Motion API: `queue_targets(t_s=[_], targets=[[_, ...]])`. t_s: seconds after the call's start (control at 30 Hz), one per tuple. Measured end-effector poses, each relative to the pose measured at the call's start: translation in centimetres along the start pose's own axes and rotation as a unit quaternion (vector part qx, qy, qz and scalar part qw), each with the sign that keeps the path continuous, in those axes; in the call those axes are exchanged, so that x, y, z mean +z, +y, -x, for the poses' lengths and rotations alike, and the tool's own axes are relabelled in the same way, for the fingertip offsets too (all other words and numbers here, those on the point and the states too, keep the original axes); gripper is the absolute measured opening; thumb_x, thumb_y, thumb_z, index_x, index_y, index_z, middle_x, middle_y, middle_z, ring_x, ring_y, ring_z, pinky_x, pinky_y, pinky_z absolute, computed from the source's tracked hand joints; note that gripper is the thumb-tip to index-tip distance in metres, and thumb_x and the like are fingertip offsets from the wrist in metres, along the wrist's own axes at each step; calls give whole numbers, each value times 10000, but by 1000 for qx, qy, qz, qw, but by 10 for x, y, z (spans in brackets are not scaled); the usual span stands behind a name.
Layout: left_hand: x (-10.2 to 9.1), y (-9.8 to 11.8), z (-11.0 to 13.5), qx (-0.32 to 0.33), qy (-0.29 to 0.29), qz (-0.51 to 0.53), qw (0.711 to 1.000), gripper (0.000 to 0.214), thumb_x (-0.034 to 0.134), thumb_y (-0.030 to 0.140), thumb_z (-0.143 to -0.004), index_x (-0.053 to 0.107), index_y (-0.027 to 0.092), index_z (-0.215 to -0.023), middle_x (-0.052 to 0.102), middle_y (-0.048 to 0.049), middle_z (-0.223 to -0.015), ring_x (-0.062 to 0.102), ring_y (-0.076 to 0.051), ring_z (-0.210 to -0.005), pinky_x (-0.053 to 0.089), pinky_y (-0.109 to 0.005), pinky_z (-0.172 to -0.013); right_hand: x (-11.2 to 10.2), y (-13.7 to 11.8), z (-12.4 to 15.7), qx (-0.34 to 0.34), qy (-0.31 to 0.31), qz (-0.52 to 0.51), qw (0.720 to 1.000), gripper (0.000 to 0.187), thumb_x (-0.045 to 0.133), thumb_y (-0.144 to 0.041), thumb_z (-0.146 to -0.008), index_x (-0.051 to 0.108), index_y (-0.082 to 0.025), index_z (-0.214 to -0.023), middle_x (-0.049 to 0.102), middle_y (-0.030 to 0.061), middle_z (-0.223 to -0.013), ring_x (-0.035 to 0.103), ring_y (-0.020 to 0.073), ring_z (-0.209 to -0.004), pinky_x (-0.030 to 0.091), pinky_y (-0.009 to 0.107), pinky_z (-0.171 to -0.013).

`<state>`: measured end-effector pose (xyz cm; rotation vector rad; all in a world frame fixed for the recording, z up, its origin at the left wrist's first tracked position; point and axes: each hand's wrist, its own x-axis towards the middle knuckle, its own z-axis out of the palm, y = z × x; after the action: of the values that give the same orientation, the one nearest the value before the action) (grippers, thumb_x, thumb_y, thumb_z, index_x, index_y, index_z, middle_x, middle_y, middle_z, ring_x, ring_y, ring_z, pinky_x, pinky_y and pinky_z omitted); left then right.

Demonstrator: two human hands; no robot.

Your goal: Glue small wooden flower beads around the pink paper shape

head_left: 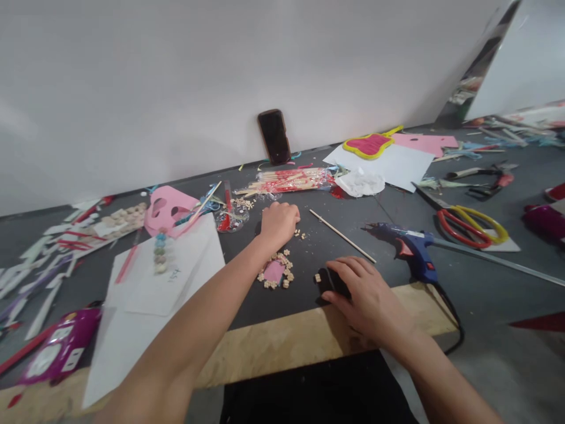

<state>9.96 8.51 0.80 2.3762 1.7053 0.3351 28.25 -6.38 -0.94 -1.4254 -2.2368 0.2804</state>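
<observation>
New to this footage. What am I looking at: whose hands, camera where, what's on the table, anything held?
There is no machine here: these are a person's two bare hands, seen by one camera worn on their head, looking forward and down.

The left hand is curled above a ring of small, pale wooden pieces around a flat pink centre; whether it grips anything is hidden. The right hand is open, with nothing visibly held, beside a loose pale wooden piece.

Also on the dark grey table are a thin wooden stick, a blue glue gun and scissors with red and yellow handles.
</observation>
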Motion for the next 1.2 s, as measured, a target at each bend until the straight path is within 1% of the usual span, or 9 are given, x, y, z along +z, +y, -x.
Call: queue_targets(t_s=[0.13,0.27,0.37,0.43,0.57,0.67,0.8,1.03,1.2], targets=[[-23,8,25,6,28,43,999,125,504,213,-884,621,224,-845,673,-23,-829,566,-216,-866,396,-314,-741,-2,3,6,10,42,-14,999,253,596,-283,-861,557,-166,-1081,617,123,-1092,566,253,-1034,481,427,-888],[-56,8,67,-10,81,101,992,134,443,265,-921,573,237,-904,650,23,-784,565,-143,-709,390,-263,-655,-11,7,10,27,85,-12,996,178,533,-347,-900,489,-214,-791,582,51,-814,557,203,-809,473,349,-730],[-70,3,104,-69,190,235,951,116,496,311,-900,569,232,-856,654,21,-794,560,-130,-697,403,-248,-654,-17,7,13,37,100,0,994,310,489,-325,-914,366,-235,-644,476,3,-650,494,161,-653,419,295,-602],[-69,1,128,-112,211,288,928,134,523,350,-888,574,234,-844,643,19,-800,559,-132,-720,412,-243,-666,-18,7,15,38,99,-3,994,339,459,-268,-909,308,-241,-606,432,-12,-607,469,140,-590,388,273,-544],[-47,9,167,-199,141,374,895,191,558,421,-862,592,236,-828,590,30,-710,489,-118,-613,383,-222,-572,-14,10,20,59,100,8,993,312,462,-223,-862,297,-248,-599,431,-25,-569,472,128,-521,360,261,-471],[-26,24,186,-209,70,453,864,221,572,430,-843,597,215,-799,612,7,-743,501,-127,-638,393,-226,-591,-11,15,23,66,108,16,992,77,485,-272,-858,512,-239,-794,579,0,-669,579,159,-607,435,276,-517],[-8,42,199,-244,1,519,819,252,564,457,-843,627,221,-909,637,-8,-786,515,-131,-639,380,-227,-575,-17,24,26,44,103,35,993,260,506,-356,-875,564,-219,-1087,663,83,-995,643,216,-869,510,331,-661],[4,49,203,-191,-42,521,831,245,543,432,-861,659,218,-836,596,-7,-733,464,-128,-612,335,-234,-560,-43,48,34,134,159,165,964,260,472,-386,-892,605,-207,-1025,654,118,-994,603,278,-950,471,415,-826],[8,51,203,-207,-43,550,808,238,573,436,-838,667,218,-824,483,24,-611,385,-116,-558,302,-227,-531,-55,46,36,210,139,155,955,195,517,-322,-876,620,-236,-1018,682,87,-980,639,204,-815,467,295,-675]])
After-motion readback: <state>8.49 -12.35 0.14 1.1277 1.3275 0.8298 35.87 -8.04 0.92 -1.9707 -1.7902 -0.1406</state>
